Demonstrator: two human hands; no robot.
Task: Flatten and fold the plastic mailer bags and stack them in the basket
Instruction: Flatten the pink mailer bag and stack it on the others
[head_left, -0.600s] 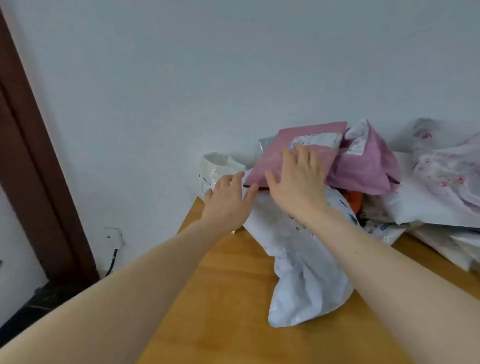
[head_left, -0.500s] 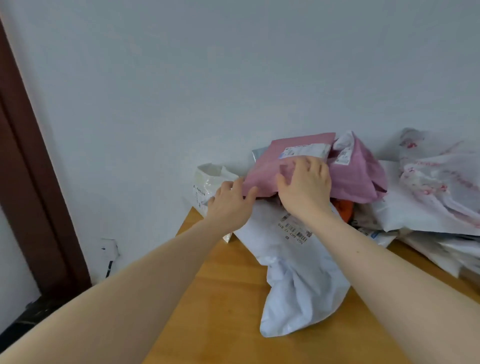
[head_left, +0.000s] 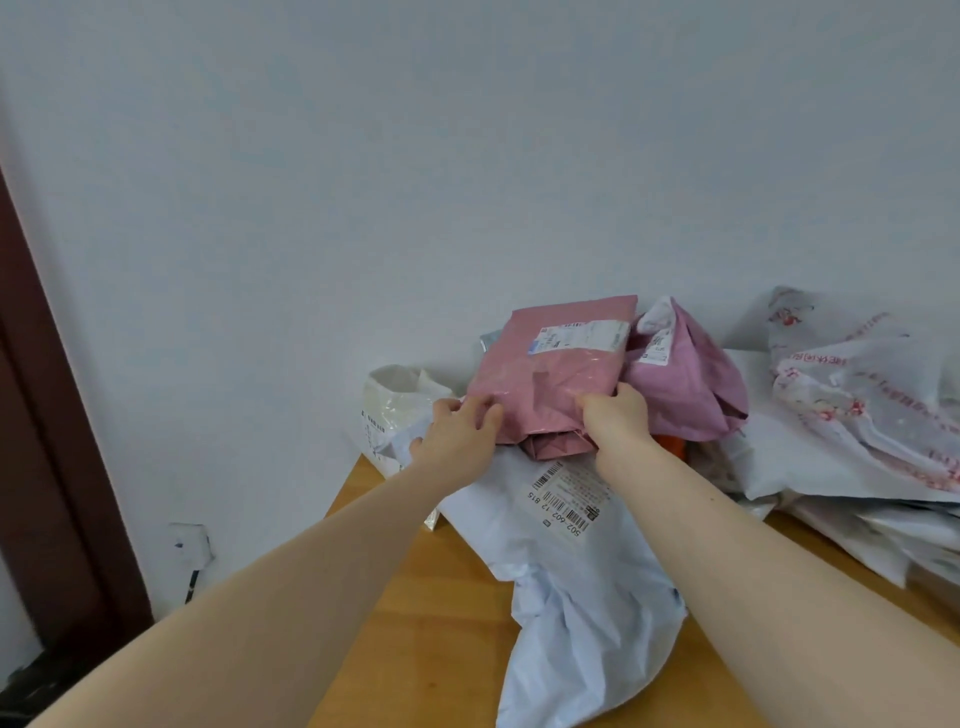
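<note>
Both hands now grasp pink mailer (head_left: 550, 384); white mailer (head_left: 582, 571) label reads "502-602 12 815".

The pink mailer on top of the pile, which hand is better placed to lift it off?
Probably the right hand: it grips the pink mailer at the middle of its near edge. The left hand only holds the left corner, so it seems suited to steadying.

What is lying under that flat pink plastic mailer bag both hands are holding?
Under the flat pink plastic mailer bag lies a crumpled white plastic mailer bag with a barcode label, on the wooden table. Anything further beneath is covered.
</note>
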